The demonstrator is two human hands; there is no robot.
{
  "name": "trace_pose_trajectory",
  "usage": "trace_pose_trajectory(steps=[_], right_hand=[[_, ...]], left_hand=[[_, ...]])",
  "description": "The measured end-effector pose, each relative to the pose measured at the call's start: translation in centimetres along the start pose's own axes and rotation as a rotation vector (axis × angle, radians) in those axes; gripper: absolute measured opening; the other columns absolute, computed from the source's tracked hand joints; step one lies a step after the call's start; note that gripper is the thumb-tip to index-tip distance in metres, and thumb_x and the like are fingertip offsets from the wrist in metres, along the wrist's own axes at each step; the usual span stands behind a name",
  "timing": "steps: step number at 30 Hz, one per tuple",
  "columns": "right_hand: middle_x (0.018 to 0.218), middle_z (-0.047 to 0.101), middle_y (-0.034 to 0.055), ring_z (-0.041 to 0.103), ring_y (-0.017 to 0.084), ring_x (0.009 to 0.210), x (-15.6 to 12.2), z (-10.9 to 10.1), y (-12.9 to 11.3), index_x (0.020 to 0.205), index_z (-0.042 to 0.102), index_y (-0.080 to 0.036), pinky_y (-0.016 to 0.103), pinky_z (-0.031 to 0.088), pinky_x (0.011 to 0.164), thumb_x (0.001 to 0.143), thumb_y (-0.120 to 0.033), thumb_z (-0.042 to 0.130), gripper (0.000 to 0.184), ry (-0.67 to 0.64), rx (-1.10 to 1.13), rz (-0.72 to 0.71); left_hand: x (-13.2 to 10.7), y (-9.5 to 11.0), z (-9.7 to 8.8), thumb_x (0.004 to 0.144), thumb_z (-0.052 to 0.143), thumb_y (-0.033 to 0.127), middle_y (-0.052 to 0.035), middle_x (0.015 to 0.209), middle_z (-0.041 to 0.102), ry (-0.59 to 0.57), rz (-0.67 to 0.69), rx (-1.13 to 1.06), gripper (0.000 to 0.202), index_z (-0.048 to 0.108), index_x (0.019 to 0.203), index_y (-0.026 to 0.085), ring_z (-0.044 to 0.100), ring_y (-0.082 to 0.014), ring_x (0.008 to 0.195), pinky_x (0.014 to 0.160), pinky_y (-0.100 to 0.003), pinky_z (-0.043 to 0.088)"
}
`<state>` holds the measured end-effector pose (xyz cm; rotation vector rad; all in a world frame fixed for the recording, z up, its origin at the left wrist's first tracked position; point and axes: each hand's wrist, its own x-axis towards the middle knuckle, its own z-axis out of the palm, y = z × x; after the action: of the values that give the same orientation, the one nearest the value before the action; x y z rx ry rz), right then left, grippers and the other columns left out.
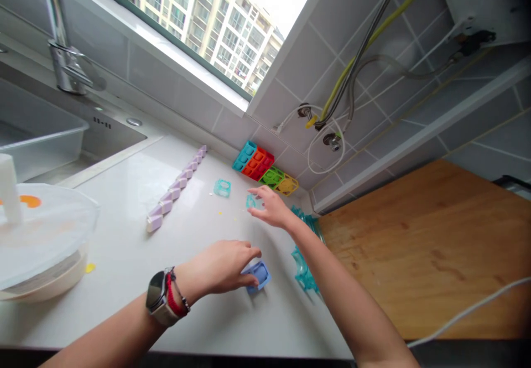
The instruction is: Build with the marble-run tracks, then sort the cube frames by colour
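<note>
My left hand [226, 265] grips a blue square magnetic tile [258, 275] lying on the white counter [199, 301]. My right hand [269, 206] reaches farther back with its fingers spread over a clear teal tile [251, 201]. Another teal tile [222, 187] lies just left of it. A pile of teal tiles [306, 257] sits beside my right forearm. Against the wall lie a cyan tile [244, 155], a red-orange tile [258, 163], a green tile [272, 176] and a yellow tile [287, 185] in a row.
A line of lilac tiles [174, 191] runs across the counter. A white lidded bowl [39, 246] stands at the left, beside a sink [62, 141] with a tap [62, 52]. A wooden board [435, 246] is at the right, with a white cable [468, 307].
</note>
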<state>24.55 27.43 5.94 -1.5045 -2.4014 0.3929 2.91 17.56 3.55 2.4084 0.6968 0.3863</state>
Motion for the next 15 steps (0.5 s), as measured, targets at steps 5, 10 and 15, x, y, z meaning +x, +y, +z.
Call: trace_pose_trajectory(steps=[5, 10, 15], right_hand=[[0.132, 0.065, 0.0126, 0.066, 0.025, 0.119, 7.0, 2.2, -1.1, 0.138, 0.064, -0.017, 0.039, 0.049, 0.111, 0.082, -0.021, 0.077, 0.057, -0.02, -0.05, -0.092], [0.137, 0.068, 0.015, 0.066, 0.027, 0.124, 11.5, 3.4, -1.2, 0.144, 0.06, -0.014, 0.04, 0.047, 0.114, 0.08, -0.02, 0.08, 0.067, -0.063, -0.061, -0.107], [0.128, 0.072, 0.0143, 0.07, 0.026, 0.115, 12.9, 4.5, -0.7, 0.14, 0.063, -0.013, 0.038, 0.051, 0.108, 0.074, -0.018, 0.085, 0.07, -0.127, -0.069, -0.093]], left_hand=[[0.0, -0.2, 0.1, 0.092, 0.071, 0.045, -0.0103, 0.103, 0.077, -0.01, -0.018, -0.005, 0.032, 0.073, 0.116, 0.024, 0.077, -0.0342, 0.091, 0.077, -0.039, 0.057], [-0.1, 0.1, 0.0, 0.092, 0.073, 0.045, -0.0103, 0.102, 0.078, -0.018, -0.031, 0.02, 0.031, 0.074, 0.113, 0.023, 0.077, -0.0339, 0.091, 0.076, -0.038, 0.058], [-0.2, 0.1, 0.1, 0.091, 0.073, 0.045, -0.0109, 0.102, 0.079, -0.022, -0.026, 0.024, 0.031, 0.074, 0.112, 0.022, 0.077, -0.0347, 0.091, 0.076, -0.039, 0.058]])
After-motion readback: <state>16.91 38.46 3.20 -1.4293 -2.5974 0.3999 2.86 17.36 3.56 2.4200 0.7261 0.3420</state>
